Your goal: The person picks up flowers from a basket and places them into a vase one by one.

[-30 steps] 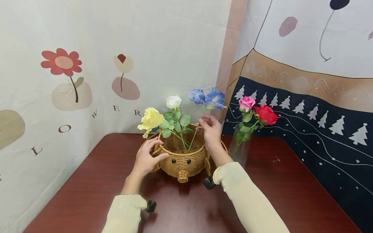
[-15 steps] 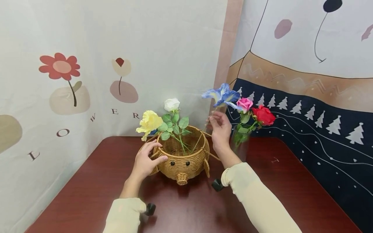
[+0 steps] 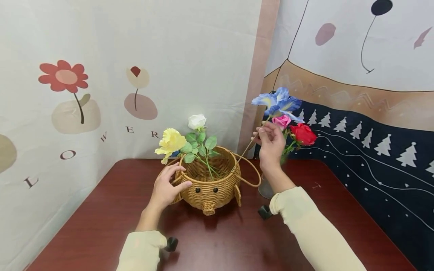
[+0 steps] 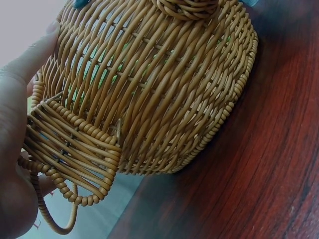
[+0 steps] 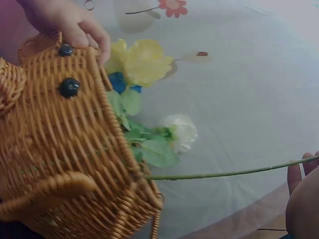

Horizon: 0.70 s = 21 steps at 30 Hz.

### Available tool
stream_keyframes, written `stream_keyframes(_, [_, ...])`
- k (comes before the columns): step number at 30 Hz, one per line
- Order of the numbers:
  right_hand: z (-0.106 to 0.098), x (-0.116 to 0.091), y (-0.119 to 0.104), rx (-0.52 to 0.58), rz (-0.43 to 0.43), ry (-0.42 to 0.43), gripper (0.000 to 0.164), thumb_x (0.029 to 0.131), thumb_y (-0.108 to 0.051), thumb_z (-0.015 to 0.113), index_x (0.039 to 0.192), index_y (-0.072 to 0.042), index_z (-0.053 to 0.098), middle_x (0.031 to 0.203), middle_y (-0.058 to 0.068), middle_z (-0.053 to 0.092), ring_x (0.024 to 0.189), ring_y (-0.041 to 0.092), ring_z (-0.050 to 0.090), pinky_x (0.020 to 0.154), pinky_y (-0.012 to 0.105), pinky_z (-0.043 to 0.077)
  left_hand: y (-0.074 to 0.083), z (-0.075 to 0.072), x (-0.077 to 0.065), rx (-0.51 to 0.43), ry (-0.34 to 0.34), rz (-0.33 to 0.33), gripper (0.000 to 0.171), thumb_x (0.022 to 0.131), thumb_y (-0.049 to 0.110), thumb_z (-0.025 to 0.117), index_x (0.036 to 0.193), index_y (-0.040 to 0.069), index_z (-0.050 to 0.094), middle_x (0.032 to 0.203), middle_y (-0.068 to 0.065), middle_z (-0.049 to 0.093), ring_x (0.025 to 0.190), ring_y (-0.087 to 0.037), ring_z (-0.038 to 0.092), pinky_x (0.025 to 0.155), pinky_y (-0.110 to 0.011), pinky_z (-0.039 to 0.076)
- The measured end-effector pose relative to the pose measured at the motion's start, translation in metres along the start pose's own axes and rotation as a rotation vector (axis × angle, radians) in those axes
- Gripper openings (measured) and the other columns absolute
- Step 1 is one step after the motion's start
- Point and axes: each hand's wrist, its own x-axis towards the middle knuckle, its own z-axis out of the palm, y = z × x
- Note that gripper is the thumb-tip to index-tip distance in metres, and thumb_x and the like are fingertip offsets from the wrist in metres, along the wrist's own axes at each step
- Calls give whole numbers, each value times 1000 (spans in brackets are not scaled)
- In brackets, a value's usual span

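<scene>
A wicker basket (image 3: 220, 194) with a pig's face, two black button eyes and a woven snout stands on the table. My left hand (image 3: 166, 187) grips its left side at the rim, thumb in front; the left wrist view shows the hand around the woven ear (image 4: 75, 149). My right hand (image 3: 274, 147) pinches the stem of a blue iris (image 3: 278, 102) right of the basket. That stem (image 5: 214, 175) slants down over the basket's right rim, its lower end hidden inside. In the basket lean a white rose (image 3: 197, 121) and a ruffled yellow flower (image 3: 171, 142).
Behind my right hand, a pink rose (image 3: 281, 121) and a red rose (image 3: 303, 134) stand in a clear glass vase (image 3: 265, 189), mostly hidden by the hand. A looped basket handle (image 3: 255, 184) sticks out to the right. Printed cloths hang behind the dark red table (image 3: 325, 210).
My right hand has moved right and slightly up with the iris, tilting its stem from inside the basket over the right rim. My left hand stays on the basket.
</scene>
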Motion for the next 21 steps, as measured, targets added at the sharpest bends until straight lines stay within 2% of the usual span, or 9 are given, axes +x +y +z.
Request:
stream_keyframes(4, [-7,11,-9,-17,-7,22,17,94,4,59,108,-3,63,90,8,66,76,17,67,68,31,57,0,-1,0,8,-7,1,49,73,41,84,113,20,64,141,-7,51,130,-32,44,99,-49,39])
stream_keyframes(8, [-12,22,-18,-4,-14,34,19,94,3,60,107,-9,66,92,10,66,75,19,67,68,32,57,0,0,-1,5,-6,-7,49,73,41,85,112,21,64,141,-6,51,130,-32,44,99,-49,39])
stream_keyframes(14, [-21,34,-33,5,-45,49,20,93,7,58,110,0,65,93,24,62,73,22,65,65,28,57,0,1,-1,-3,-6,-5,49,72,40,85,112,21,64,141,-7,52,130,-32,43,101,-51,37])
stream_keyframes(16, [-24,36,-37,-4,-66,50,21,92,8,58,112,4,64,91,23,60,72,24,64,64,28,57,0,1,-1,-2,-4,0,49,72,40,85,112,20,64,140,-7,52,130,-33,44,101,-51,38])
stream_keyframes(21, [-31,39,-43,-81,-98,70,21,91,7,61,110,1,67,86,11,62,77,24,63,67,25,56,0,0,0,-4,3,10,49,72,40,85,111,20,64,140,-8,52,129,-32,44,100,-50,39])
